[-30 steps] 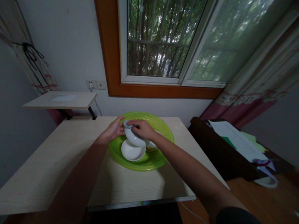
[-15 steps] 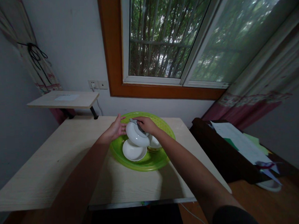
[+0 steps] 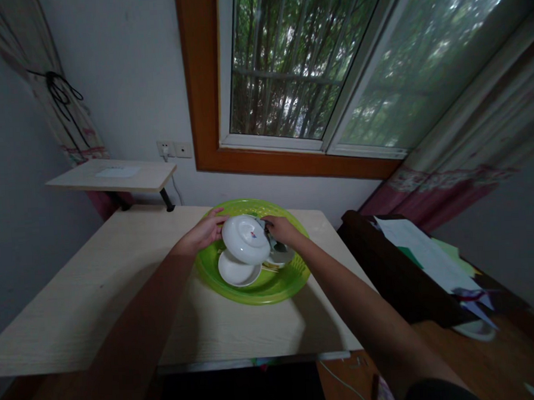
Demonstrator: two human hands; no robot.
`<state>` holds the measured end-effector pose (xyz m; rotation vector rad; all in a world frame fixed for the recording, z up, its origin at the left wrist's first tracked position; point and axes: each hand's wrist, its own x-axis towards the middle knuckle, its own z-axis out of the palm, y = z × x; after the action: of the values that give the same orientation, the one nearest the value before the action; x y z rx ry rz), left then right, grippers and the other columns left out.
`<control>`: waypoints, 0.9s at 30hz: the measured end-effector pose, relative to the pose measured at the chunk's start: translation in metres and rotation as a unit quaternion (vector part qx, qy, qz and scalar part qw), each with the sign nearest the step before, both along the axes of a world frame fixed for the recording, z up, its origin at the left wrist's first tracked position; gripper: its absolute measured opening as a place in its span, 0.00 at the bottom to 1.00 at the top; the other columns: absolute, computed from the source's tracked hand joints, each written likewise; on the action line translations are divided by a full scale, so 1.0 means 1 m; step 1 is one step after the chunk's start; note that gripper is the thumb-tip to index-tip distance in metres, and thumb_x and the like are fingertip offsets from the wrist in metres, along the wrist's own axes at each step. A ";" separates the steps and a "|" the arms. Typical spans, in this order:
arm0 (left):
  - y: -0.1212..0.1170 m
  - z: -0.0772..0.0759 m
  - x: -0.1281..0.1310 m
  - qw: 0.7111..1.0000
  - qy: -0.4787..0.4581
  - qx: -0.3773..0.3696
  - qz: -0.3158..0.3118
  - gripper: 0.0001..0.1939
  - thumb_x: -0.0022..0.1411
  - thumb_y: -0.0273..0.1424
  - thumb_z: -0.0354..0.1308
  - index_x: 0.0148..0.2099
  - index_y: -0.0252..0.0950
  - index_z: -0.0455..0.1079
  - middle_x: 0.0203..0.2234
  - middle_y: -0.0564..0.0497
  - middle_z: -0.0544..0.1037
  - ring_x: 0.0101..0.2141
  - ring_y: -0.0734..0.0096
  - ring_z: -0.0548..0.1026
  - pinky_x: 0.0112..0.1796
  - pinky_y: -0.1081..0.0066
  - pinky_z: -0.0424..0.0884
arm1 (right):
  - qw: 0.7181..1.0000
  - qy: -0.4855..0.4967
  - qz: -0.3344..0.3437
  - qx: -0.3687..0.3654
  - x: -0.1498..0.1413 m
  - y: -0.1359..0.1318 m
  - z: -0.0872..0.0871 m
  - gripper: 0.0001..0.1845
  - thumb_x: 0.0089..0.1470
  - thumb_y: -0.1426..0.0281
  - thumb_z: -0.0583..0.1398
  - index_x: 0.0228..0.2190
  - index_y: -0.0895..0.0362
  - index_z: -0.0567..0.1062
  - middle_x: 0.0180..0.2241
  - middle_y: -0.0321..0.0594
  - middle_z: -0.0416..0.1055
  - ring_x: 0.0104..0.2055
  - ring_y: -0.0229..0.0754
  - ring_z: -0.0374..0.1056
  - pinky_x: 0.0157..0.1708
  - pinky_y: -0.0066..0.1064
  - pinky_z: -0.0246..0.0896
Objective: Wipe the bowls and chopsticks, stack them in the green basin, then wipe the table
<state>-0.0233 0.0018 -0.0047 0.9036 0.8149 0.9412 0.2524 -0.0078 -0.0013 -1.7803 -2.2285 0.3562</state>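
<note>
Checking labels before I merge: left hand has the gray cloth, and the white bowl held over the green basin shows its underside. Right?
One fix: the head view shows the gray cloth in the right hand, not the left. The white bowl held over the green basin does show its underside.

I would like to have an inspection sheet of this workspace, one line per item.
Surface: pale wooden table, round green basin on it.
Things: tilted white bowl, underside showing; white dish below it, in the basin.
Clutter: papers on dark furniture, right side.
Hands: left hand at the bowl's edge; right hand holds grey cloth.
Cables: one at the wall socket, one on the floor.
Surroundings: window, curtains both sides.
</note>
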 end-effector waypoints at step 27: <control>-0.005 0.005 0.004 0.999 0.037 -0.002 0.034 0.46 0.55 0.19 0.63 0.72 0.40 0.51 0.53 0.38 0.76 0.43 0.59 0.80 0.43 0.63 0.77 | 0.998 0.047 0.003 0.047 -0.017 -0.035 0.017 0.14 0.59 0.75 0.62 0.46 0.59 0.80 0.50 0.48 0.79 0.52 0.44 0.73 0.54 0.30 0.62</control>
<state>-0.0198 -0.0027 0.0001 0.9158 0.9160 0.9688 0.2358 -0.0423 0.0153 -1.6747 -2.1490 0.3232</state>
